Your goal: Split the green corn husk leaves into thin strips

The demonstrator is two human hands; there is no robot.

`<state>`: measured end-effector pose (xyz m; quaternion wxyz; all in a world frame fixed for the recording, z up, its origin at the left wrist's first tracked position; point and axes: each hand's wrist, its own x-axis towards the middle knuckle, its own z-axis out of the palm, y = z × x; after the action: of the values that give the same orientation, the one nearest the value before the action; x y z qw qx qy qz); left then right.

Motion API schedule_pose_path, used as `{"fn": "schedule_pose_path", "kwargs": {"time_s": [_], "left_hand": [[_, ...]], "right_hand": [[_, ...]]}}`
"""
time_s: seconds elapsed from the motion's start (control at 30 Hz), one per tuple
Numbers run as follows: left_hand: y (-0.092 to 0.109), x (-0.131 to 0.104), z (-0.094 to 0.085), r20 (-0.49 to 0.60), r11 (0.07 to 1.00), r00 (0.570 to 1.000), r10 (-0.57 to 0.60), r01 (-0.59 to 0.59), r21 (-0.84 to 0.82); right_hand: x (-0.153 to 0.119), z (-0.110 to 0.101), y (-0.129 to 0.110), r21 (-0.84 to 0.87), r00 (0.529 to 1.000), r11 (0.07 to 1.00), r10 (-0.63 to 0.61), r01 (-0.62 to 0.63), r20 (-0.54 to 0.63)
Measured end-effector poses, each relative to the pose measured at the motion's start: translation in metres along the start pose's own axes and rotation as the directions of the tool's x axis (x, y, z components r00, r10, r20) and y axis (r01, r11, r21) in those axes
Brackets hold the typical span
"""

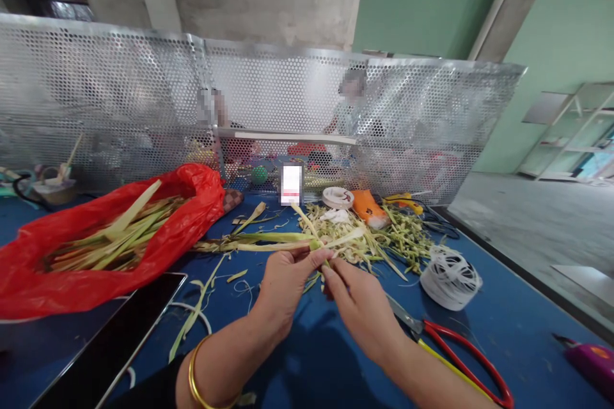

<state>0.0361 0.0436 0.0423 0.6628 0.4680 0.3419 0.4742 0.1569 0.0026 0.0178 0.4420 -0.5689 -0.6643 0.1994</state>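
My left hand (290, 275), with a gold bangle on its wrist, pinches several long pale green plant strips (273, 241) near the middle of the table. Some of these strips stretch away to the left and others point up and right past my fingers. Close beside it, my right hand (352, 294) has its thumb and fingers closed on the lower end of the same strips. The fingertips of both hands nearly meet there, and the exact crossing of the strips is partly hidden. Behind the hands lies a heap of short pale green scraps (355, 239).
A red plastic bag (192, 182) full of strips stands left, with a black tablet (115, 339) before it. Red-handled scissors (460, 358), a white ribbon roll (451, 278) and a purple tool (590, 358) lie right. A perforated metal screen (288, 89) borders the back; people sit behind it.
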Motion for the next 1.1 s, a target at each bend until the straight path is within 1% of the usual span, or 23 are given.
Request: {"fn": "schedule_pose_path", "kwargs": {"time_s": [0.03, 0.07, 0.1, 0.13, 0.17, 0.2, 0.23, 0.3, 0.33, 0.37, 0.4, 0.43, 0.47, 0.5, 0.53, 0.57, 0.6, 0.67, 0.73, 0.83, 0.93, 1.03, 1.1], "left_hand": [[-0.001, 0.0, -0.001, 0.054, 1.0, 0.998, -0.016, 0.016, -0.002], [-0.003, 0.001, -0.002, 0.099, 0.999, 0.994, -0.035, 0.036, -0.007], [-0.004, 0.001, -0.003, 0.131, 0.998, 0.99, -0.053, 0.055, -0.013], [-0.006, 0.002, -0.004, 0.152, 0.997, 0.986, -0.066, 0.071, -0.025], [-0.007, 0.002, -0.004, 0.168, 0.996, 0.983, -0.075, 0.082, -0.036], [-0.008, 0.003, -0.005, 0.178, 0.995, 0.981, -0.076, 0.086, -0.046], [-0.009, 0.003, -0.005, 0.183, 0.995, 0.981, -0.068, 0.079, -0.054], [-0.01, 0.004, -0.005, 0.166, 0.997, 0.986, -0.033, 0.045, -0.065], [-0.01, 0.005, -0.004, 0.146, 0.997, 0.989, -0.016, 0.026, -0.07], [-0.01, 0.005, -0.004, 0.12, 0.997, 0.993, -0.007, 0.017, -0.082], [-0.01, 0.005, -0.003, 0.096, 0.994, 0.995, -0.008, 0.018, -0.104], [-0.01, 0.004, -0.003, 0.075, 0.991, 0.997, -0.02, 0.03, -0.134], [-0.011, 0.004, -0.003, 0.051, 0.986, 0.998, -0.036, 0.044, -0.163], [-0.011, 0.004, -0.002, 0.022, 0.981, 0.998, -0.051, 0.054, -0.187], [-0.012, 0.004, -0.002, -0.004, 0.978, 0.998, -0.064, 0.062, -0.201], [-0.012, 0.004, -0.003, -0.021, 0.976, 0.997, -0.073, 0.067, -0.205], [-0.013, 0.004, -0.003, -0.027, 0.977, 0.996, -0.08, 0.073, -0.202], [-0.013, 0.004, -0.003, -0.023, 0.977, 0.995, -0.097, 0.09, -0.193], [-0.013, 0.004, -0.004, -0.027, 0.977, 0.993, -0.111, 0.105, -0.187], [-0.013, 0.002, -0.004, -0.054, 0.973, 0.99, -0.128, 0.115, -0.2], [-0.016, 0.001, -0.004, -0.062, 0.972, 0.988, -0.141, 0.126, -0.196], [-0.019, 0.0, -0.004, -0.025, 0.984, 0.992, -0.122, 0.118, -0.134], [-0.02, 0.0, -0.004, -0.018, 0.989, 0.995, -0.103, 0.1, -0.111]], "right_hand": [[0.001, 0.001, -0.001, 0.266, 0.989, 0.953, 0.125, -0.142, 0.082], [0.002, 0.002, -0.002, 0.48, 0.961, 0.834, 0.213, -0.272, 0.175], [0.003, 0.003, -0.003, 0.625, 0.931, 0.691, 0.267, -0.364, 0.248], [0.004, 0.004, -0.003, 0.713, 0.909, 0.566, 0.301, -0.413, 0.287], [0.005, 0.005, -0.003, 0.764, 0.897, 0.483, 0.327, -0.428, 0.296], [0.005, 0.005, -0.004, 0.793, 0.893, 0.437, 0.344, -0.425, 0.29], [0.005, 0.005, -0.003, 0.807, 0.891, 0.414, 0.356, -0.421, 0.282], [0.006, 0.004, -0.003, 0.807, 0.882, 0.397, 0.368, -0.436, 0.296], [0.006, 0.003, -0.002, 0.797, 0.875, 0.4, 0.371, -0.453, 0.311], [0.006, 0.002, -0.002, 0.78, 0.872, 0.424, 0.38, -0.46, 0.308], [0.006, 0.001, -0.001, 0.756, 0.884, 0.486, 0.385, -0.439, 0.266], [0.005, 0.001, -0.001, 0.709, 0.909, 0.59, 0.373, -0.386, 0.184], [0.004, 0.001, 0.0, 0.625, 0.939, 0.718, 0.335, -0.306, 0.076], [0.003, 0.001, 0.001, 0.5, 0.963, 0.838, 0.269, -0.219, -0.029], [0.001, 0.0, 0.001, 0.353, 0.975, 0.924, 0.194, -0.144, -0.11], [0.0, 0.0, 0.002, 0.211, 0.98, 0.973, 0.126, -0.092, -0.154], [-0.002, 0.0, 0.003, 0.094, 0.983, 0.994, 0.078, -0.063, -0.167], [-0.003, -0.001, 0.005, -0.048, 0.987, 0.999, 0.017, -0.025, -0.159], [-0.002, -0.003, 0.006, -0.127, 0.986, 0.991, -0.058, 0.039, -0.155], [0.0, -0.006, 0.008, -0.223, 0.972, 0.967, -0.162, 0.123, -0.168], [0.001, -0.007, 0.007, -0.259, 0.963, 0.955, -0.194, 0.142, -0.186], [0.002, -0.007, 0.007, -0.252, 0.96, 0.96, -0.179, 0.123, -0.214], [0.002, -0.006, 0.007, -0.255, 0.963, 0.96, -0.169, 0.112, -0.212]]}}
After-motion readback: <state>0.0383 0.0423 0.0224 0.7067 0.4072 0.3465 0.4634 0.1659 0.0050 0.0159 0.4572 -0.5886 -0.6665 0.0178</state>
